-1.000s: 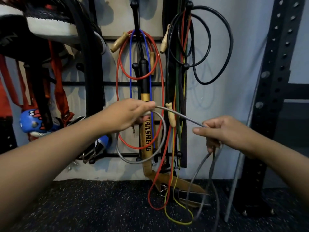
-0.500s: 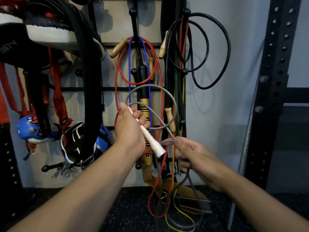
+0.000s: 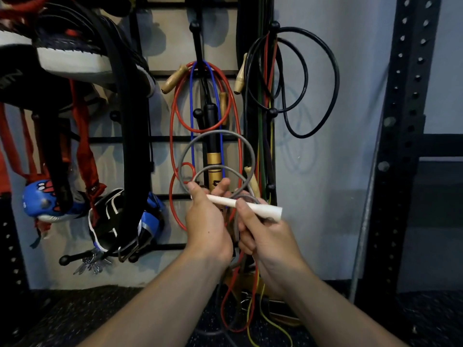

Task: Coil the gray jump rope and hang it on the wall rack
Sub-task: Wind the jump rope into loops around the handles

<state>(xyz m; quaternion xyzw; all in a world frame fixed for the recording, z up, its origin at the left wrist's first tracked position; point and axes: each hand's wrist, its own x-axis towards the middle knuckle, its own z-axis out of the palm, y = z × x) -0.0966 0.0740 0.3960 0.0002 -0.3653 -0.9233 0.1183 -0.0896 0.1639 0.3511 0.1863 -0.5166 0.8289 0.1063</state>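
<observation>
Gray rope: we see the gray jump rope (image 3: pixel 217 156) at the centre of the frame, wound in two loops standing above the hands, the larger one behind the smaller.
Handle: its white handle (image 3: pixel 246 207) lies nearly level, long axis running left to right, wide end pointing right and a little down.
Loose tail: more gray cord drops below the hands toward the lower centre, where we lose it among other cords.
Left hand: our left hand (image 3: pixel 206 221) is closed around the handle's narrow end and the loop bases, thumb on top.
Right hand: our right hand (image 3: pixel 266 236) is just beside the left, touching it, fingers curled on the handle's thick end and the cord.
Wall rack: the black wall rack (image 3: pixel 198 46) fills the upper centre, behind the loops.
Neighbours: a red rope (image 3: pixel 172 126) hangs behind the gray loops; a black rope (image 3: pixel 334 78) hangs at upper right.
Right edge: a perforated black upright (image 3: pixel 406 121) stands well apart.
</observation>
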